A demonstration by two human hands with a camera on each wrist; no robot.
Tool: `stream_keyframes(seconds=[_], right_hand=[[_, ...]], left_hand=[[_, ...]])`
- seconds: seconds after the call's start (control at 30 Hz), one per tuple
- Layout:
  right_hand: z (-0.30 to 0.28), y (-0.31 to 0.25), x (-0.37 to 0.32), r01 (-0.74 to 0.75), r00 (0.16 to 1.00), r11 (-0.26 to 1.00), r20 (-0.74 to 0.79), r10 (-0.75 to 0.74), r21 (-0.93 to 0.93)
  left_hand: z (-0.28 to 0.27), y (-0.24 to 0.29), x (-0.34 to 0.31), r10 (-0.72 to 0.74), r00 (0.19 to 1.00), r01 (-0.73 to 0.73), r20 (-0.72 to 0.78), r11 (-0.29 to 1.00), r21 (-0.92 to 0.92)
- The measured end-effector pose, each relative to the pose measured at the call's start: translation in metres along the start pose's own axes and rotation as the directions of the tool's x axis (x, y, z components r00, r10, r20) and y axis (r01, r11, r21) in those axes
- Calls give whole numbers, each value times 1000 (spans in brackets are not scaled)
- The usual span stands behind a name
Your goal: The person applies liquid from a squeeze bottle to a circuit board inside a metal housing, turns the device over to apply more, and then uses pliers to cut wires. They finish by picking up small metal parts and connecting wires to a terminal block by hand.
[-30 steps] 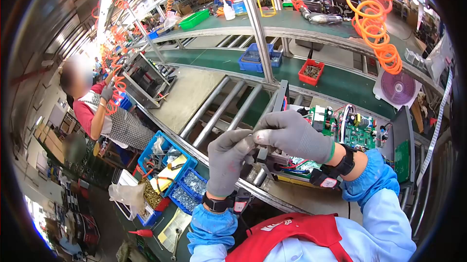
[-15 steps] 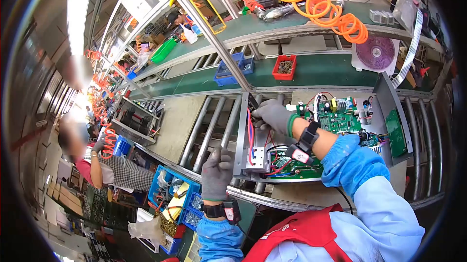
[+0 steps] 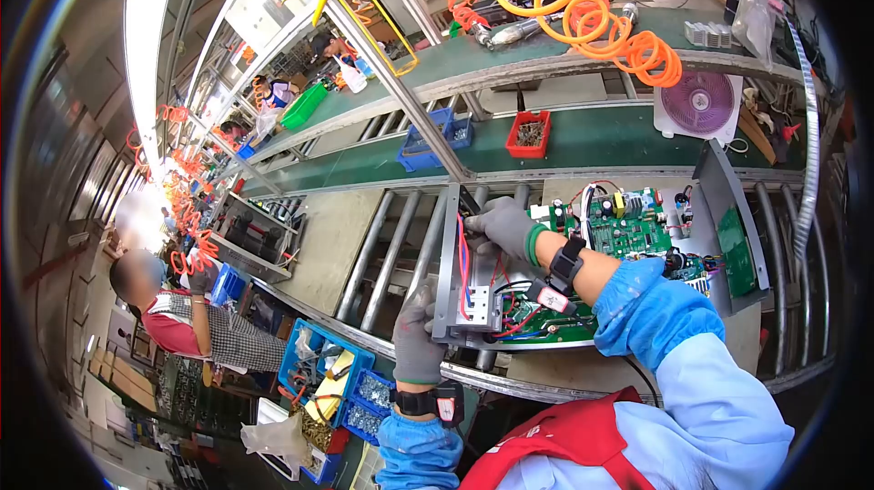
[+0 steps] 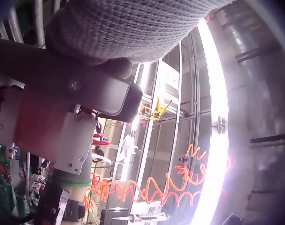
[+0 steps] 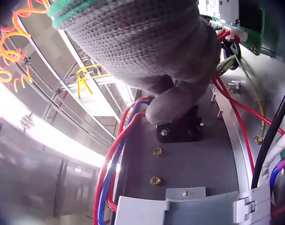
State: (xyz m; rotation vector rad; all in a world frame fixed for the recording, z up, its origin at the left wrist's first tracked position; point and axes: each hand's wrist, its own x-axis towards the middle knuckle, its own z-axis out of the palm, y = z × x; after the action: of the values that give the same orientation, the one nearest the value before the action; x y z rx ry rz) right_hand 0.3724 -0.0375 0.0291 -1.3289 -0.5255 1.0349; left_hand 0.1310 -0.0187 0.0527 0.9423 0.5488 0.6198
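Note:
My left hand [image 3: 419,340], in a grey knit glove, is at the outer side of the upright grey end panel [image 3: 446,267] of an electronics chassis. In the left wrist view the glove [image 4: 128,28] lies against the panel's edge; its fingertips are mostly hidden, and I cannot tell whether they hold something. Inside the chassis, my gloved right hand [image 3: 505,224] reaches to the panel's far end. The right wrist view shows its bent fingers gripping a small black part [image 5: 180,129] against the panel. Red and blue wires [image 5: 116,154] run beside it, near a white terminal block [image 3: 478,308].
Green circuit boards [image 3: 628,226] fill the chassis, which sits over the roller conveyor [image 3: 391,262]. Blue bins of screws [image 3: 369,399] stand at lower left. A red bin [image 3: 528,133] and a fan [image 3: 699,108] are beyond. Another person [image 3: 182,317] stands at left.
My hands were together in front of the chassis, fingertips meeting. They parted; the right went inside to the panel's far end, and the left has come up against the panel's outer side.

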Motion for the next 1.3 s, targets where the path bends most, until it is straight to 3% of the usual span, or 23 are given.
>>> stream_keyframes(seconds=[0.03, 0.07, 0.13, 0.23, 0.27, 0.3, 0.33, 0.37, 0.4, 0.47, 0.5, 0.57, 0.6, 0.7, 0.73, 0.87, 0.93, 1.03, 1.1, 1.13, 1.23, 1.3], right_hand=[[-1, 15, 14, 178, 984, 966, 60, -170, -186], [3, 14, 17, 354, 935, 866, 150, -321, -353], [16, -15, -7, -20, 1000, 987, -20, 18, -157], [13, -4, 3, 174, 982, 898, 0, -190, -403], [10, -13, -10, 50, 999, 947, -5, -54, -318], [8, -21, -21, 157, 979, 888, -50, -197, -432], [3, -26, -27, 251, 937, 801, -72, -343, -544], [1, -34, -35, 328, 873, 687, -69, -482, -648], [4, -49, -51, 379, 876, 720, -25, -482, -582], [14, -62, -75, 343, 939, 862, 163, -303, -372], [18, -67, -85, 291, 938, 918, 267, -219, -269], [32, -75, -107, 321, 896, 913, 394, -207, -252], [36, -73, -116, 597, 772, 765, 433, -466, -241], [39, -66, -112, 834, 552, 457, 476, -684, -310], [39, -64, -109, 873, 485, 424, 496, -720, -240], [37, -70, -119, 877, 480, 381, 523, -704, -292], [33, -76, -121, 874, 481, 333, 532, -697, -353], [24, -69, -95, 677, 695, 464, 287, -660, -571], [8, -62, -70, 361, 930, 745, 154, -335, -561], [1, -57, -59, 172, 985, 830, 96, -142, -531], [-3, -37, -45, 135, 991, 846, 87, -106, -516], [-5, -24, -29, 198, 980, 784, 147, -137, -589]], left_hand=[[6, 1, -3, 58, 997, -50, -57, 991, 125], [-6, -7, 2, 225, 974, -217, 27, 893, 395], [-11, -7, 1, 286, 954, -283, 90, 762, 582], [-12, -4, 1, 178, 984, -166, 2, 913, 373], [-5, 0, -1, 153, 987, -133, -41, 943, 306], [2, 5, -2, 127, 989, -105, -81, 966, 237], [-1, 17, -1, -34, 998, 32, -58, 999, -23], [-1, 23, 1, -16, 1000, 15, -15, 998, -65], [-1, 29, 1, 3, 1000, -1, 22, 994, -105], [1, 41, 3, 44, 988, -16, 145, 983, -185], [8, 50, 0, 3, 984, 35, 180, 977, -209], [15, 59, -1, -7, 966, 61, 260, 978, -200], [20, 61, -4, -9, 958, 69, 288, 978, -197], [29, 64, -11, -26, 930, 97, 368, 980, -176], [28, 63, -11, -34, 921, 105, 388, 981, -164], [38, 66, -15, -62, 949, 87, 310, 994, -69], [43, 66, -19, -54, 967, 52, 251, 999, 13], [36, 59, -12, 29, 984, -26, 175, 999, -23], [22, 53, -2, 55, 991, -49, 121, 997, -55], [12, 50, 1, 46, 995, -41, 92, 998, -49], [-7, 30, 9, -11, 1000, 12, -26, 1000, 15], [-10, 22, 7, -64, 994, 71, -87, 994, 83]])
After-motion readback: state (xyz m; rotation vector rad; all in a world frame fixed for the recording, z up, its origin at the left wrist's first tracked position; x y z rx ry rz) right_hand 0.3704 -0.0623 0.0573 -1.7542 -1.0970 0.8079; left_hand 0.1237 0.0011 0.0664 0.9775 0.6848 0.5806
